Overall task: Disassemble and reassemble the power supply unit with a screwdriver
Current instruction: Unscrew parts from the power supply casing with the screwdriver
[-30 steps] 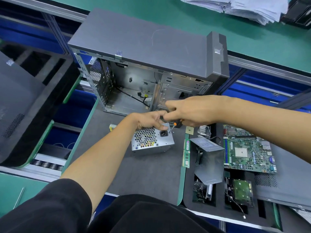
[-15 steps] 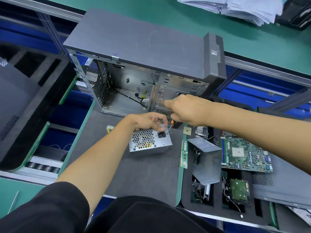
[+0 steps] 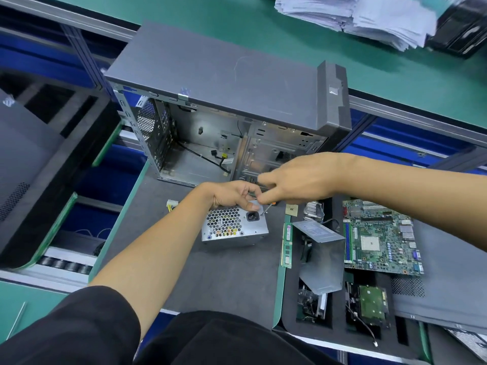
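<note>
Head view: the power supply unit [image 3: 234, 225] lies just in front of the open computer case [image 3: 226, 127], as it did a second ago. The left hand [image 3: 232, 194] still grips its top edge, fingers curled. The right hand [image 3: 295, 180] holds the screwdriver [image 3: 266, 208], whose tip has stayed at a corner screw, so unscrewing appears under way. Right of the unit, a foam tray [image 3: 284, 299] holds a motherboard [image 3: 379, 238], a hard drive [image 3: 373, 302] and a metal bracket [image 3: 321, 259].

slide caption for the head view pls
Left hand steadies the power supply while right hand works a screwdriver at its corner.
</note>
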### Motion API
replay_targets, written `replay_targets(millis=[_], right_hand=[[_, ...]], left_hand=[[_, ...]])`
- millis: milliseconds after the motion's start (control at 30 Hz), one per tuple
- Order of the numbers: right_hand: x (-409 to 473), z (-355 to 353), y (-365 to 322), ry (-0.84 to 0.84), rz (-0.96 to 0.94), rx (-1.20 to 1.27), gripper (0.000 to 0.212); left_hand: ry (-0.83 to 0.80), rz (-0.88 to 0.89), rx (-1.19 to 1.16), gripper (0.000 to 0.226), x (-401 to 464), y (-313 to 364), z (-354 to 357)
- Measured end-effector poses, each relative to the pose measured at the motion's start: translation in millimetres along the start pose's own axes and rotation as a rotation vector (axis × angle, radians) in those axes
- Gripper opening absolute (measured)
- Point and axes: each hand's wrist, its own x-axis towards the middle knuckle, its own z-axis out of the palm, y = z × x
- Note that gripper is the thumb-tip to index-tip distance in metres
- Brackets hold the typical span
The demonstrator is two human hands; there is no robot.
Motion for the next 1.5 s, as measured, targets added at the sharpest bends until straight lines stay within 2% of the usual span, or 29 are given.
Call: replay_targets(millis=[67, 133, 200, 267, 333, 367, 433, 567, 700, 733, 800, 867, 933, 1000, 1100, 1167, 1233, 1267, 1333, 1367, 1467, 1500], right_hand=[[-0.4, 6.1, -2.3, 0.076, -0.005, 0.042, 0.018], [1.1, 11.1, -8.9, 0.154, 0.119, 0.232, 0.012], [9.7, 13.1, -19.0, 0.226, 0.298, 0.401, 0.011], [22.2, 14.0, -24.6, 0.260, 0.548, 0.520, 0.014], [29.8, 12.5, -23.4, 0.235, 0.809, 0.592, 0.012], [30.8, 12.1, -22.0, 0.230, 0.859, 0.605, 0.012], [27.3, 11.1, -18.5, 0.219, 0.773, 0.579, 0.021], [5.9, 5.6, -10.5, 0.178, 0.444, 0.457, 0.039], [-6.4, 2.9, 3.6, 0.037, -0.039, -0.045, 0.056], [-7.5, 0.7, 4.6, 0.049, -0.121, -0.129, 0.055], [-10.3, 1.8, 2.6, 0.207, -0.236, -0.202, 0.044], [-13.8, 9.0, -4.9, 0.312, -0.237, -0.110, 0.030], [-12.1, 14.1, -15.8, 0.334, -0.134, 0.076, 0.026], [-4.5, 15.3, -24.0, 0.322, 0.098, 0.241, 0.020], [17.5, 14.1, -38.3, 0.266, 0.451, 0.332, 0.010], [29.9, 12.5, -43.2, 0.246, 0.692, 0.397, 0.011], [31.3, 8.9, -37.3, 0.210, 0.788, 0.486, 0.014], [26.6, 6.7, -30.8, 0.196, 0.758, 0.545, 0.018], [10.8, 1.3, -15.6, 0.163, 0.594, 0.561, 0.034], [2.3, -0.3, -10.1, 0.140, 0.497, 0.469, 0.041], [-12.0, 0.5, 2.1, 0.244, 0.084, -0.039, 0.041], [-13.2, 0.5, 6.5, 0.215, -0.048, -0.149, 0.044]], left_hand=[[0.002, 0.002, 0.012, 0.020, 0.3, 0.6, 0.5], [0.018, 0.006, 0.031, 0.025, 2.4, 0.9, 1.2], [0.035, -0.014, 0.029, 0.035, 4.4, 0.2, 0.8], [0.032, -0.018, 0.017, 0.020, 3.7, -0.9, 0.6], [0.033, -0.022, -0.006, 0.023, 2.4, -0.9, 0.2], [0.034, -0.023, -0.010, 0.024, 1.3, -0.7, 0.4], [0.036, -0.029, -0.007, 0.023, 1.5, 0.2, 0.8], [0.030, -0.053, 0.018, 0.021, -3.1, 4.1, -0.3], [0.044, -0.053, 0.009, 0.025, -4.8, 8.5, 1.7], [0.034, -0.047, 0.009, 0.027, -4.4, 9.0, 2.4], [0.036, -0.054, 0.017, 0.028, -3.0, 8.8, 3.3], [0.038, -0.059, 0.012, 0.036, -1.8, 7.9, 3.1], [0.033, -0.042, 0.033, 0.025, -2.4, 8.2, 3.8], [0.038, -0.040, 0.049, 0.018, -3.1, 9.3, 4.8], [0.070, -0.038, 0.045, 0.022, -4.6, 8.3, 5.3], [0.062, -0.057, 0.020, 0.025, -3.8, 7.5, 5.8], [0.068, -0.075, 0.006, 0.036, -1.5, 7.0, 4.6], [0.064, -0.076, 0.011, 0.036, -1.7, 6.8, 4.5], [0.059, -0.073, 0.043, 0.023, -4.6, 7.2, 4.0], [0.055, -0.074, 0.052, 0.020, -4.4, 7.8, 3.5], [0.060, -0.070, 0.044, 0.023, -2.3, 6.4, 3.3], [0.064, -0.069, 0.045, 0.023, -2.5, 6.8, 3.3]])
